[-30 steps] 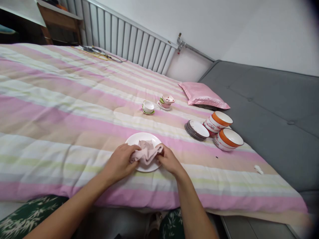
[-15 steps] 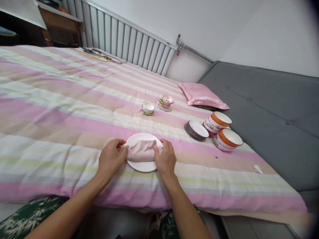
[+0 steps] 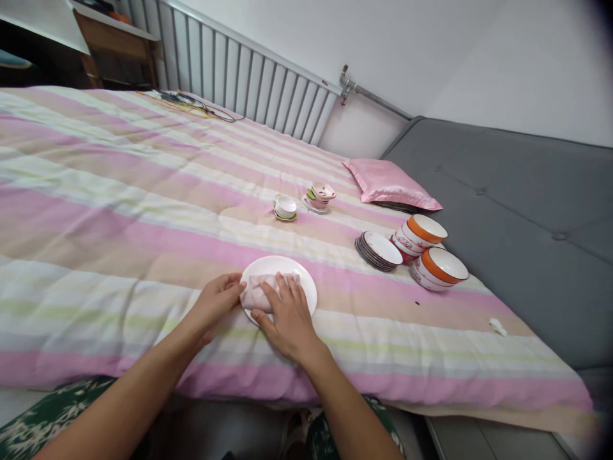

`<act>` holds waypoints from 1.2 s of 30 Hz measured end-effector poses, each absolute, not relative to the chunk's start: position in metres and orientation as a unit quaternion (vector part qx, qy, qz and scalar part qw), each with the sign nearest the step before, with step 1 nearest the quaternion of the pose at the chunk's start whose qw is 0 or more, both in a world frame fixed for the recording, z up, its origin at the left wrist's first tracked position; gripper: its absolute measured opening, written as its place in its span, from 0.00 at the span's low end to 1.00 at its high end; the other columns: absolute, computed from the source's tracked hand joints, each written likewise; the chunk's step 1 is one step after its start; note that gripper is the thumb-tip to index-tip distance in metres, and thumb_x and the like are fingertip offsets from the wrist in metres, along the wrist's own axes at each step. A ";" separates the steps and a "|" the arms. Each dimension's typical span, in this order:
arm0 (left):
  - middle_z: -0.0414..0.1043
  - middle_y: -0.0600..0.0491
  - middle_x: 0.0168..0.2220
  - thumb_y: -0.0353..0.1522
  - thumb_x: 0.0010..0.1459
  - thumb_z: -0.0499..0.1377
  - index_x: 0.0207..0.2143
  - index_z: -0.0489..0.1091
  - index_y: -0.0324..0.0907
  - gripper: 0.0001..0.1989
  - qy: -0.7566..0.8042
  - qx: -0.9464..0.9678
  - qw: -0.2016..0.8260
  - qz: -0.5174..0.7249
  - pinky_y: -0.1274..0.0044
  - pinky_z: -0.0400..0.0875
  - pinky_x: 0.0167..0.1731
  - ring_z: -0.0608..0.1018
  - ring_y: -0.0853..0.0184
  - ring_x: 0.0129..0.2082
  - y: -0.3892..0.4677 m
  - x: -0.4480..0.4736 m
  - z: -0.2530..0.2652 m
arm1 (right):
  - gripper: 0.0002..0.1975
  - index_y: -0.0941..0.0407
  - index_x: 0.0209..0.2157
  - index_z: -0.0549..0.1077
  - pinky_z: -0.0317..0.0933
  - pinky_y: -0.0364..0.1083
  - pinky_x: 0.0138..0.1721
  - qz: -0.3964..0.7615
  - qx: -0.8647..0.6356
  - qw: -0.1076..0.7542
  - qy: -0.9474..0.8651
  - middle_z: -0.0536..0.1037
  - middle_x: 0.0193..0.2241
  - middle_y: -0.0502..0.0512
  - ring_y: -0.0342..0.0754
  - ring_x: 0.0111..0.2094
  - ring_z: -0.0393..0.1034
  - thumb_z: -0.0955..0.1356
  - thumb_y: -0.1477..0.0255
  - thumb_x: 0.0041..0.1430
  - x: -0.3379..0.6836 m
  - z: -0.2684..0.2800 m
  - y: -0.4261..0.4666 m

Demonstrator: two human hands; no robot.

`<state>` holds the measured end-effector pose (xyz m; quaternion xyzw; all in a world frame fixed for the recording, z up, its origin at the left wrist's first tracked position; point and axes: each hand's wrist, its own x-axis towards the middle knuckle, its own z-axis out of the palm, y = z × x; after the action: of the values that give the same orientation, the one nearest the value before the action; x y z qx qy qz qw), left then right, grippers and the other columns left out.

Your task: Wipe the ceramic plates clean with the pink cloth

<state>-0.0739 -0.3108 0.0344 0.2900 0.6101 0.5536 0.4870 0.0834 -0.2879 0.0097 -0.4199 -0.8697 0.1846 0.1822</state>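
A white plate (image 3: 306, 287) lies on the bed near its front edge, and a folded pale pink cloth (image 3: 253, 295) rests on it. My left hand (image 3: 218, 303) grips the plate's left rim, thumb on the upper side at the cloth's left end and fingers curled behind. Spread flat over the cloth is my right hand (image 3: 287, 316), its fingers pointing away and hiding the cloth's right part. The right hand holds nothing and presses on the cloth from above.
To the right stand a stack of dark-rimmed plates (image 3: 378, 251) and orange-rimmed bowls (image 3: 439, 269). Small white dishes (image 3: 286, 207) and patterned small bowls (image 3: 320, 195) sit farther back. A pink pillow (image 3: 390, 182) lies by the grey headboard (image 3: 507, 204). Cables (image 3: 191, 105) lie at the far side.
My right hand has left the plate's right rim and moved left to lie flat over the cloth. The cloth now looks shorter. My left hand stays at the left rim.
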 end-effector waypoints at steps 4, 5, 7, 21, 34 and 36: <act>0.76 0.48 0.27 0.35 0.32 0.65 0.27 0.73 0.36 0.17 0.562 0.235 0.570 0.552 0.72 0.70 0.35 0.77 0.62 0.30 -0.311 -0.073 0.046 | 0.28 0.48 0.60 0.57 0.36 0.64 0.60 0.190 -0.420 0.177 -0.869 0.50 0.64 0.60 0.61 0.65 0.37 0.61 0.56 0.59 0.085 0.011 -0.286; 0.76 0.48 0.26 0.35 0.31 0.66 0.26 0.73 0.36 0.16 0.565 0.234 0.569 0.550 0.72 0.70 0.35 0.77 0.62 0.30 -0.310 -0.073 0.045 | 0.28 0.49 0.60 0.57 0.35 0.64 0.61 0.193 -0.421 0.173 -0.869 0.50 0.64 0.60 0.60 0.65 0.37 0.61 0.56 0.60 0.085 0.013 -0.285; 0.76 0.48 0.25 0.35 0.31 0.66 0.24 0.72 0.36 0.15 0.569 0.231 0.568 0.547 0.73 0.70 0.34 0.77 0.63 0.30 -0.309 -0.073 0.041 | 0.27 0.49 0.60 0.57 0.35 0.63 0.61 0.200 -0.422 0.164 -0.869 0.50 0.64 0.60 0.60 0.65 0.38 0.61 0.57 0.60 0.087 0.015 -0.284; 0.74 0.54 0.33 0.26 0.39 0.63 0.42 0.63 0.40 0.24 0.521 0.216 0.612 0.555 0.75 0.71 0.36 0.76 0.67 0.34 -0.318 -0.056 0.033 | 0.29 0.52 0.62 0.52 0.32 0.68 0.58 0.195 -0.569 0.159 -0.783 0.45 0.65 0.60 0.64 0.65 0.32 0.58 0.61 0.61 0.078 0.019 -0.291; 0.74 0.47 0.45 0.30 0.44 0.63 0.52 0.64 0.38 0.30 0.457 0.323 0.652 0.512 0.72 0.70 0.41 0.75 0.60 0.43 -0.328 -0.049 0.038 | 0.27 0.54 0.63 0.50 0.38 0.67 0.57 0.098 -0.604 0.267 -0.745 0.44 0.65 0.62 0.63 0.65 0.34 0.54 0.62 0.64 0.086 0.001 -0.265; 0.74 0.47 0.46 0.31 0.46 0.62 0.52 0.64 0.38 0.29 0.440 0.379 0.623 0.524 0.73 0.70 0.42 0.75 0.59 0.45 -0.328 -0.046 0.036 | 0.27 0.55 0.63 0.49 0.38 0.67 0.57 0.067 -0.582 0.331 -0.740 0.42 0.65 0.62 0.60 0.65 0.32 0.53 0.62 0.64 0.088 0.004 -0.261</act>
<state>-0.0457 -0.3284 0.0357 0.3793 0.4401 0.5237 0.6230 0.0875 -0.2607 0.0035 -0.5823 -0.7397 0.0670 0.3305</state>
